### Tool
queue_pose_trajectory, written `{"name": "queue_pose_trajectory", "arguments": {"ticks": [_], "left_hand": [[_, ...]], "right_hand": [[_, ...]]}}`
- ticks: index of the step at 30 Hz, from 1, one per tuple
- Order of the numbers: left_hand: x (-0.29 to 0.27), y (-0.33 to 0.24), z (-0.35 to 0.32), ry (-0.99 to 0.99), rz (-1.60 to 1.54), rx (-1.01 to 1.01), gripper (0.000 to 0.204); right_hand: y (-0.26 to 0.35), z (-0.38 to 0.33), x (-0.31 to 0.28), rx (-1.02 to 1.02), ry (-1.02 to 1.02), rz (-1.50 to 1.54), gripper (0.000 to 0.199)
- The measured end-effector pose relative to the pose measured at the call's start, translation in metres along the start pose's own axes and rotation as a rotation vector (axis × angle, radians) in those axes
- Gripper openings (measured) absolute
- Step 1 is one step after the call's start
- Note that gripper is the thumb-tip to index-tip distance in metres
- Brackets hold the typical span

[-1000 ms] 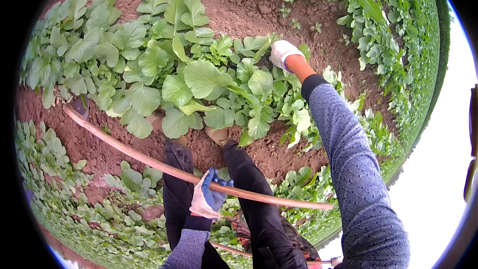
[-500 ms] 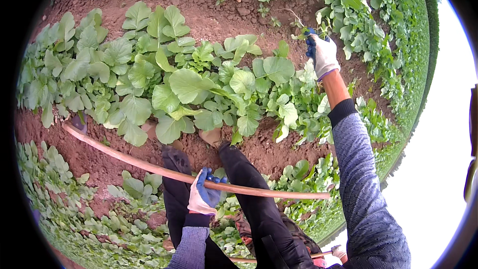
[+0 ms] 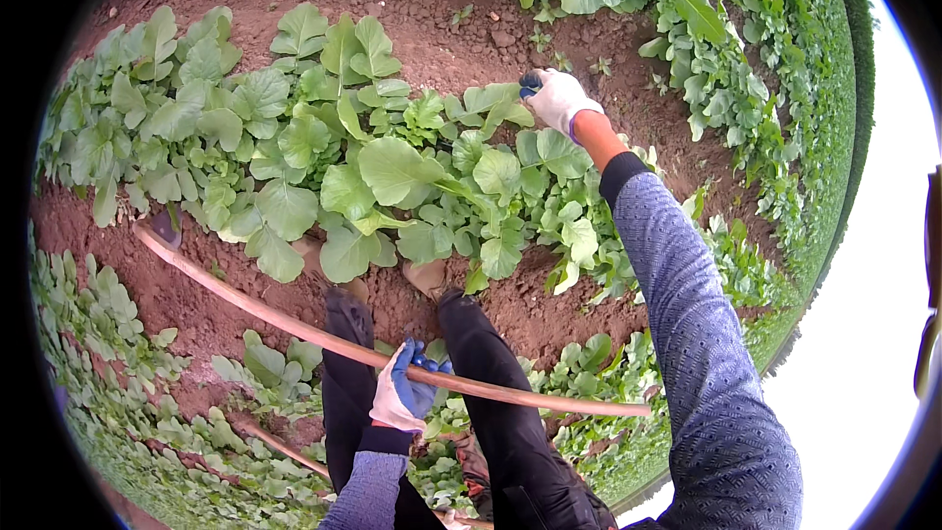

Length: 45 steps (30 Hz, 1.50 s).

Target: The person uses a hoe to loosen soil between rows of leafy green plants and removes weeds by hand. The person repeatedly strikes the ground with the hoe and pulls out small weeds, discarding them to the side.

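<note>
My left hand (image 3: 400, 388), in a white glove with blue palm and fingers, is closed around the wooden handle of a hoe (image 3: 260, 309). The handle slants across in front of my legs, and the hoe's dark metal blade (image 3: 168, 227) rests at the left by the soil and leaves. My right hand (image 3: 559, 100), gloved the same way, is stretched out to the far edge of a row of broad-leaved green plants (image 3: 392, 172). Its fingers are curled down beside the leaves; whatever they hold, if anything, is hidden.
My shoes (image 3: 425, 277) stand on brown soil (image 3: 383, 319) at the row's near side. More leafy rows (image 3: 118, 373) lie behind me and at the far right (image 3: 726, 69). Small weeds (image 3: 540, 39) dot the far soil. Another wooden handle (image 3: 285, 450) and a person's patterned trousers (image 3: 475, 471) show below.
My right hand has moved left and slightly nearer. The uprooted weed it held no longer shows. My left hand stays on the hoe. The other person behind me has shifted, with another handle now showing lower left.
</note>
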<state>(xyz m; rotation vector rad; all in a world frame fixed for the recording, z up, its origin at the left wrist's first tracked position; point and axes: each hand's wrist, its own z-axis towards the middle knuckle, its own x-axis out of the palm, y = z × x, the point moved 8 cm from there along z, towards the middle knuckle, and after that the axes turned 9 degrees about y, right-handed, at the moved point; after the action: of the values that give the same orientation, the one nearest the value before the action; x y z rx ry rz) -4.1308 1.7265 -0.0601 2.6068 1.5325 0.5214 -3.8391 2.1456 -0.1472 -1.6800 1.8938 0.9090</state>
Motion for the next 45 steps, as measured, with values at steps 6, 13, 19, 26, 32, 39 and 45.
{"name": "queue_pose_trajectory", "arguments": {"ticks": [6,13,19,26,32,39,45], "left_hand": [[-0.016,0.005,0.011,0.007,-0.033,-0.025,0.011],[-0.018,0.002,0.005,0.044,-0.092,0.005,0.011],[0.015,0.01,0.01,0.12,-0.104,-0.066,0.011],[0.024,-0.013,-0.035,0.203,-0.244,-0.018,0.011],[0.03,-0.047,-0.094,0.204,-0.267,0.105,0.014],[0.035,-0.196,-0.194,0.126,-0.272,0.377,0.017],[-0.02,-0.464,-0.302,-0.066,-0.202,0.904,0.024]], "right_hand": [[-0.096,0.002,0.097,0.138,0.551,-0.635,0.027],[-0.065,-0.044,0.053,0.177,0.315,-0.292,0.037],[-0.151,-0.172,0.007,0.357,-0.285,1.17,0.017],[-0.078,-0.507,0.08,0.064,0.756,0.179,0.035],[0.051,-0.571,-0.013,0.254,0.791,-0.079,0.028],[0.226,-0.521,-0.077,-0.005,0.537,0.224,0.033],[0.504,-0.41,-0.049,-0.337,0.523,0.102,0.05]]}}
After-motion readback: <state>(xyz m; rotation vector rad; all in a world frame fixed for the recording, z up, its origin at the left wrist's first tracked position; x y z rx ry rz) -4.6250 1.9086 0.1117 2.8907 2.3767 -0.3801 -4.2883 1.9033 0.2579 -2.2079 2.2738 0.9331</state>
